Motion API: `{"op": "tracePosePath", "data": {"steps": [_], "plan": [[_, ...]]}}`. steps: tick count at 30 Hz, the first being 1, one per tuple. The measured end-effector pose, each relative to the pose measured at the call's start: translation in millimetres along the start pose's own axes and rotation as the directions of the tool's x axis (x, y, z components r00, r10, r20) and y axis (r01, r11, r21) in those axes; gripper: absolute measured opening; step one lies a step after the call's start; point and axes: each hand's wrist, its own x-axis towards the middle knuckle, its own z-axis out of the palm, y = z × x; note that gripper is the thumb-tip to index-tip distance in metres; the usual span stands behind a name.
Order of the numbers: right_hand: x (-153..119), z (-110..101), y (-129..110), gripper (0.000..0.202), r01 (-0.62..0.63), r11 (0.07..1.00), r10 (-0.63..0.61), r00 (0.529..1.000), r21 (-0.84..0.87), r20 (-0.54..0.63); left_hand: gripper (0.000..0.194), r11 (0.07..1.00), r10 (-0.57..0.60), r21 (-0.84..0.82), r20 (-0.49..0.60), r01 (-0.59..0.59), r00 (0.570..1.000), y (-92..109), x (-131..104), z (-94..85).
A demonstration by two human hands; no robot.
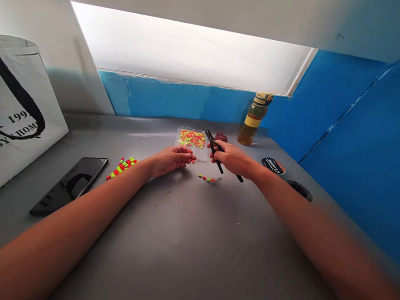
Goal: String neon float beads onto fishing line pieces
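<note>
Near the middle of the grey table, my left hand [171, 161] is closed in a pinch, with a small red bead [193, 161] at its fingertips. My right hand [231, 157] grips black pliers [217, 158], their tips pointing up and left and the handles downward. Just behind both hands lies a clear bag [191, 139] of red and yellow-green beads. A short row of red and green beads [206, 178] rests on the table in front of the hands. Rows of similar beads [122, 168] lie beside my left forearm.
A dark phone [70, 185] and a white bag [5, 127] are on the left. Dark red cord [221, 137] lies behind my right hand. A bottle [254, 120] stands at the back, with a round black sticker [273, 166] and a dark round object [299, 190] at right.
</note>
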Motion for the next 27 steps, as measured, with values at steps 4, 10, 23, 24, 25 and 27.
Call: {"op": "tracePosePath", "data": {"steps": [4, 10, 23, 24, 25, 27], "plan": [[-1, 8, 5, 0.034, 0.033, 0.976, -0.048, 0.997, -0.214, -0.065, 0.026, 0.999, 0.015, 0.029, 0.015, -0.016, 1.0, 3, -4, 3.4], [-1, 19, 14, 0.031, 0.102, 0.933, -0.112, 0.994, -0.346, -0.009, 0.024, 0.998, 0.02, 0.056, 0.013, -0.02, 1.0, 3, -5, 3.2], [-1, 26, 22, 0.028, 0.079, 0.932, -0.102, 0.994, -0.354, -0.047, 0.031, 0.999, 0.004, 0.032, 0.043, -0.005, 0.999, 1, -2, 0.5], [0, 27, 22, 0.029, 0.086, 0.932, -0.108, 0.993, -0.354, -0.043, 0.032, 1.0, 0.0, 0.028, 0.043, -0.001, 0.999, 0, -2, -0.1], [1, 27, 23, 0.029, 0.092, 0.931, -0.113, 0.993, -0.354, -0.04, 0.034, 1.0, -0.004, 0.024, 0.042, 0.003, 0.999, 0, -1, -0.7], [2, 28, 24, 0.03, 0.102, 0.929, -0.12, 0.992, -0.355, -0.029, 0.037, 1.0, -0.009, 0.021, 0.042, 0.008, 0.999, 0, -1, -1.5]]}}
